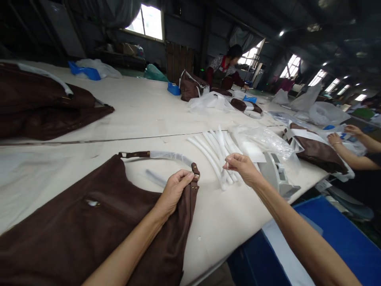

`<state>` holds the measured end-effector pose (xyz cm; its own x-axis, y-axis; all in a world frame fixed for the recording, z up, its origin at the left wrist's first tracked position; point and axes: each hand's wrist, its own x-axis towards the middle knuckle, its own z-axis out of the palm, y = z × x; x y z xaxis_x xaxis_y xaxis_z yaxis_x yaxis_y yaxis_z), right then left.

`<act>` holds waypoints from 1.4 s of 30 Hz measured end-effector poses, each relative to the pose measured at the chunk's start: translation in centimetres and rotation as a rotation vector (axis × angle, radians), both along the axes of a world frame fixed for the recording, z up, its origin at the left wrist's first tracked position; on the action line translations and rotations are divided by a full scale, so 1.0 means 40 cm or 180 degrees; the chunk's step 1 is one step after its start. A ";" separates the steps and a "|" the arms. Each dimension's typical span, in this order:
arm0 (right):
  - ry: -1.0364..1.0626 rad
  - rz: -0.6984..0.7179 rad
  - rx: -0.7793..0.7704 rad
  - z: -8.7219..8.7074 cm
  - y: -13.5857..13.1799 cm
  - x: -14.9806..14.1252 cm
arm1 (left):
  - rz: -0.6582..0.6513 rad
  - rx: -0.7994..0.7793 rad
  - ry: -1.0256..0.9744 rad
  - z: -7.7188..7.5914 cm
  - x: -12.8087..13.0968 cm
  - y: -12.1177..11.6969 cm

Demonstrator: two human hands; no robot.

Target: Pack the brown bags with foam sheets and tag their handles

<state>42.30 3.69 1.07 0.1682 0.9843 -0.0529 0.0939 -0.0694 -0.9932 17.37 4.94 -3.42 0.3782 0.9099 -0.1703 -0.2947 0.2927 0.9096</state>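
Note:
A dark brown handbag (119, 214) lies on the table in front of me, its zip pocket facing up. Clear film wraps part of its strap (139, 154). My left hand (175, 188) pinches the metal buckle (195, 174) where the strap joins the bag's right corner. To the right, my right hand (241, 167) is raised with thumb and finger pinched together; a small pale bit shows at the fingertips, too small to name. Just behind that hand lies a bunch of white foam tubes (208, 153), some partly hidden by it.
A grey tape dispenser (276, 174) stands near the table edge, beside clear plastic bags (268, 139). Another brown bag (44, 103) lies at left. A blue bin (336, 234) sits below the edge. A co-worker's hands (342, 137) work at right; another person (224, 71) stands across.

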 end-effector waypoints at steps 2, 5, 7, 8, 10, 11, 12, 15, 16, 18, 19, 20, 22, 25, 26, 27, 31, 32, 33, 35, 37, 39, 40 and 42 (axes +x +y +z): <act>0.0020 0.0097 -0.0082 -0.026 -0.001 -0.028 | -0.0001 -0.0045 -0.0062 -0.001 -0.001 -0.001; 0.0071 0.0332 -0.0231 -0.060 -0.005 -0.078 | -0.0008 -0.0031 -0.0057 -0.002 -0.003 -0.001; 0.0098 0.0522 -0.0349 -0.078 -0.006 -0.112 | 0.0002 -0.0009 -0.0040 -0.003 -0.005 0.000; 0.0109 0.0611 -0.0392 -0.086 -0.006 -0.127 | 0.0009 -0.0009 -0.0043 -0.004 -0.006 0.000; 0.0137 0.0766 -0.0436 -0.098 -0.005 -0.150 | 0.0003 -0.0043 -0.0108 -0.005 -0.009 0.001; 0.0151 0.0833 -0.0425 -0.103 -0.004 -0.158 | -0.0011 -0.0083 -0.0169 -0.005 -0.011 0.001; 0.0162 0.0897 -0.0389 -0.107 -0.003 -0.163 | -0.0021 -0.0136 -0.0239 -0.005 -0.013 0.000; 0.0126 0.1108 -0.0231 -0.117 -0.001 -0.168 | -0.0015 -0.0318 -0.0438 -0.005 -0.020 0.000; 0.0081 0.1179 -0.0167 -0.119 -0.001 -0.168 | -0.0014 -0.0369 -0.0495 -0.004 -0.022 0.000; -0.0048 0.1306 -0.0037 -0.123 -0.001 -0.169 | -0.0018 -0.0444 -0.0596 -0.001 -0.025 0.000; -0.0120 0.1351 0.0033 -0.125 0.000 -0.169 | -0.0025 -0.0480 -0.0637 0.000 -0.026 0.001; -0.0187 0.1379 0.0106 -0.126 0.001 -0.170 | -0.0028 -0.0520 -0.0668 0.001 -0.027 0.001; -0.0287 0.1385 0.0214 -0.129 0.004 -0.173 | -0.0003 -0.0603 -0.0714 0.001 -0.028 0.001; -0.0356 0.1339 0.0307 -0.133 0.012 -0.181 | 0.0035 -0.0679 -0.0784 -0.001 -0.029 0.002; -0.0351 0.1328 0.0324 -0.133 0.014 -0.185 | 0.0030 -0.0688 -0.0794 -0.003 -0.029 0.003; -0.0318 0.1313 0.0339 -0.133 0.016 -0.190 | 0.0016 -0.0692 -0.0795 -0.005 -0.029 0.003; 0.0133 0.1250 0.0259 -0.130 0.016 -0.211 | -0.0047 -0.0645 -0.0764 -0.010 -0.031 0.003; 0.0288 0.1247 0.0181 -0.128 0.014 -0.215 | -0.0053 -0.0633 -0.0765 -0.011 -0.032 0.003; 0.0446 0.1250 0.0081 -0.126 0.010 -0.219 | -0.0054 -0.0629 -0.0766 -0.012 -0.032 0.004; 0.0802 0.1236 -0.0127 -0.122 0.003 -0.224 | -0.0033 -0.0641 -0.0762 -0.015 -0.033 0.005; 0.1176 0.1186 -0.0320 -0.120 -0.004 -0.227 | 0.0020 -0.0653 -0.0743 -0.018 -0.033 0.005; 0.1440 0.1148 -0.0461 -0.118 -0.007 -0.228 | 0.0053 -0.0651 -0.0727 -0.021 -0.032 0.006; 0.1470 0.1148 -0.0488 -0.118 -0.008 -0.227 | 0.0057 -0.0646 -0.0726 -0.022 -0.032 0.006; 0.1302 0.1219 -0.0426 -0.118 -0.007 -0.225 | 0.0058 -0.0650 -0.0746 -0.023 -0.033 0.005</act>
